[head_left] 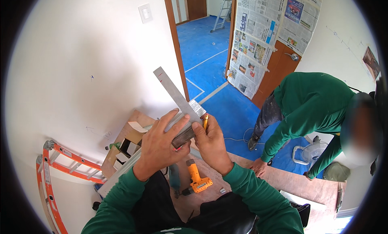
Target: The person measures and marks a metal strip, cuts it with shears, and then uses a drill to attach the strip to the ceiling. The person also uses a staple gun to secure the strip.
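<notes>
A try square with a long steel blade [171, 86] and a dark stock [184, 137] lies across a silver metal channel [197, 108]. My left hand [157, 147] is closed around the channel, its fingers over the top beside the blade and its thumb near the stock. My right hand [213, 145] pinches the square where blade meets stock, thumb on top. A yellow pencil [205, 122] is tucked in the same right hand, pointing up. Red marks show near the blade's free end. The channel's middle is partly hidden under my hands.
Below my hands, a yellow cordless drill [198, 178] lies on a plywood board [238, 169]. An orange ladder [50, 181] leans at left beside an open box [131, 143]. At right a co-worker [311, 100] in green bends over the board, near a fan [314, 151].
</notes>
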The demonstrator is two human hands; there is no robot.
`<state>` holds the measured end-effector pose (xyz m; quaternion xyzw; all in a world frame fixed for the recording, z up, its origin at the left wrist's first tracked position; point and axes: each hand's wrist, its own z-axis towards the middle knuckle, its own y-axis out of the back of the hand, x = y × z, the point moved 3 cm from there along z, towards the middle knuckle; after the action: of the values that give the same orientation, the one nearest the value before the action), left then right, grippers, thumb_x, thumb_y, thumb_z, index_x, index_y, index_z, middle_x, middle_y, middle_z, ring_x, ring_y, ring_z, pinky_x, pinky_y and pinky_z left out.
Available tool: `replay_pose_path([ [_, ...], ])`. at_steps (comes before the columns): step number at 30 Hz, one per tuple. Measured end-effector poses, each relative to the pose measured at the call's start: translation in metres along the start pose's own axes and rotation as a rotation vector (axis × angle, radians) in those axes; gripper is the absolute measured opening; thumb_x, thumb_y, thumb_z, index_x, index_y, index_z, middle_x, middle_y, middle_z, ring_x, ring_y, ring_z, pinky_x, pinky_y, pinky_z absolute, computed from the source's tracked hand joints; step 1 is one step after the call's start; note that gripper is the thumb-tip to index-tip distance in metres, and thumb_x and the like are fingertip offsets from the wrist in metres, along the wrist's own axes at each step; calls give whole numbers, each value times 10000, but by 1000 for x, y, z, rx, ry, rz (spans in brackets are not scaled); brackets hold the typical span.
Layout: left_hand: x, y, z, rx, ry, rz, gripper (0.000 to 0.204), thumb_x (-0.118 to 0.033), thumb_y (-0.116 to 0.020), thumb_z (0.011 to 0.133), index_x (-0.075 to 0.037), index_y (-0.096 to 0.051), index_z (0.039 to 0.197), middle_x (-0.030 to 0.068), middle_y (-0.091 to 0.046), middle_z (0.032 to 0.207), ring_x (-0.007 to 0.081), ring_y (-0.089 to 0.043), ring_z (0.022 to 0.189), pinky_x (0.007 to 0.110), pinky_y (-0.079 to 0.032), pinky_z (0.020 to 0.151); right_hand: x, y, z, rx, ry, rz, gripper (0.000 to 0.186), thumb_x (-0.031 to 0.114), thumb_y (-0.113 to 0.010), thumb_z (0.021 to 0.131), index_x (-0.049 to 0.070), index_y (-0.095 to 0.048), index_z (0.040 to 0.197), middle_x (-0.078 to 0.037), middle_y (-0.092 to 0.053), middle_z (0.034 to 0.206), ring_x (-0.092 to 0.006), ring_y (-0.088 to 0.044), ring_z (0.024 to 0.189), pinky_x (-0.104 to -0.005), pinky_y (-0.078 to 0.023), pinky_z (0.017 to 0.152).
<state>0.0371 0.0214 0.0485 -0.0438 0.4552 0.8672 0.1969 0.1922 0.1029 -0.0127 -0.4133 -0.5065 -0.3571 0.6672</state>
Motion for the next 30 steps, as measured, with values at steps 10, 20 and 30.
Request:
replay_pose_path([
  [10,-4,-1,4,-20,54,5,853,-310,-999,762,-104,-696,1533,232,-667,1470,419,-741,1236,472,-639,979,5,6,3,0,51,-124,416,198,-693,1155,-107,-565,1407,-129,-677,1054,-135,-616,929,-331,-548,779],
  [20,3,-7,3,-27,-18,22,809,-314,-946,798,-122,-691,1542,157,-704,1378,349,-778,1102,438,-663,836,-18,6,7,-8,-72,-60,261,197,-674,1149,-54,-602,1166,-120,-664,955,-138,-627,834,-341,-526,696],
  [30,7,-11,0,-10,-4,33,803,-299,-964,790,-123,-707,1531,155,-706,1396,345,-780,1103,433,-665,836,-25,8,9,15,-106,-29,286,228,-697,1134,-42,-602,1138,-105,-641,896,-153,-604,801,-380,-520,702],
])
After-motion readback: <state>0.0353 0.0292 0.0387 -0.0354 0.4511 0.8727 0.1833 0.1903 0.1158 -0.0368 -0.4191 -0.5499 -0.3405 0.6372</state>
